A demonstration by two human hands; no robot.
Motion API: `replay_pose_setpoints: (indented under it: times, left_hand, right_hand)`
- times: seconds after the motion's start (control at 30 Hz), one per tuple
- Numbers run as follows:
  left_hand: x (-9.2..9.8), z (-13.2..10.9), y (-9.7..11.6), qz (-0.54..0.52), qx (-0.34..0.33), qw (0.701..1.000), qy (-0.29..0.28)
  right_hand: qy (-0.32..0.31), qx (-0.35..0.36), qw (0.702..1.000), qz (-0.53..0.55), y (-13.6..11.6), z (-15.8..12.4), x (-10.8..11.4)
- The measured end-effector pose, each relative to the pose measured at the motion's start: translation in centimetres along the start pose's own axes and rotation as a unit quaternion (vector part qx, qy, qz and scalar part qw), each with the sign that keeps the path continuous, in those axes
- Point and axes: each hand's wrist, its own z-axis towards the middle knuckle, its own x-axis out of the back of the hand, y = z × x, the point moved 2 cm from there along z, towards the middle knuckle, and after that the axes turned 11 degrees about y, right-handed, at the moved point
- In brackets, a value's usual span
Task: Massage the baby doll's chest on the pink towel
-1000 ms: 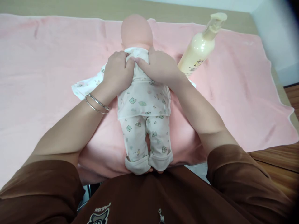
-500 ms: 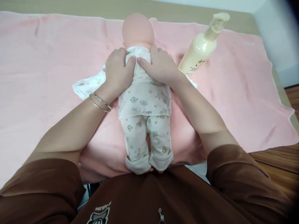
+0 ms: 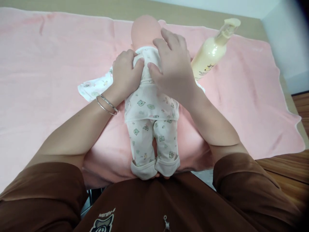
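A baby doll (image 3: 152,106) lies face down, its bare head (image 3: 146,32) at the far end and its feet near my body. It wears a white printed top and matching trousers with turned-up cuffs. My left hand (image 3: 127,71) is wrapped over the doll's left shoulder, thumb on the upper back, the other fingertips hidden at its side. Above the right shoulder, my right hand (image 3: 175,64) is raised with its fingers apart and holds nothing. One printed sleeve (image 3: 94,87) stretches out to the left; the right one is mostly hidden behind my forearm.
Under the doll a pink blanket (image 3: 48,64) covers most of the table (image 3: 108,9). A cream-coloured pump bottle (image 3: 211,51) is at the right, close behind my right hand. Wood-grained boards (image 3: 285,164) show past the blanket's right corner.
My right hand has lifted off the doll's shoulder and its fingers have spread. My left hand keeps its place on the other shoulder. The whole view has shifted slightly.
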Motion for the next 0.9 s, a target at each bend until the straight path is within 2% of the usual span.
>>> replay_pose_setpoints:
  times: [0.1,0.2,0.3,0.43,0.5,0.67,0.73,0.83,0.9]
  left_hand:
    - [-0.1,0.0,-0.2,0.008,0.001,1.0,-0.002]
    - [-0.2,0.0,-0.1,0.018,-0.004,1.0,0.006]
    - [-0.1,0.1,0.1,0.003,0.004,1.0,-0.001]
    - [-0.1,0.2,0.3,0.001,0.033,0.999,-0.016]
    - [-0.1,0.2,0.3,0.001,0.039,0.999,-0.017]
    - [-0.5,0.1,-0.1,-0.012,0.019,1.0,-0.006]
    - [-0.4,0.0,-0.2,-0.016,0.009,1.0,0.002]
    - [-0.2,0.0,0.0,-0.001,0.013,1.0,0.004]
    - [-0.1,0.0,0.1,0.011,0.022,1.0,0.002]
  right_hand:
    - [0.031,0.0,1.0,0.005,-0.4,-0.4,-0.8]
    - [-0.022,-0.016,1.0,-0.002,0.0,-0.6,-2.8]
    - [-0.056,-0.022,0.998,0.006,0.2,-0.7,-3.1]
    - [0.013,-0.021,1.0,-0.003,0.0,-0.8,-1.7]
    - [0.043,-0.015,0.999,0.008,-0.1,-0.8,-1.9]
    - [-0.029,-0.004,0.998,0.06,0.1,-0.6,-3.8]
    - [-0.012,0.017,0.997,0.073,0.1,-0.5,-3.1]
    - [0.059,0.059,0.993,0.088,-0.1,-0.5,-0.8]
    - [0.091,0.064,0.991,0.073,-0.4,-0.6,0.1]
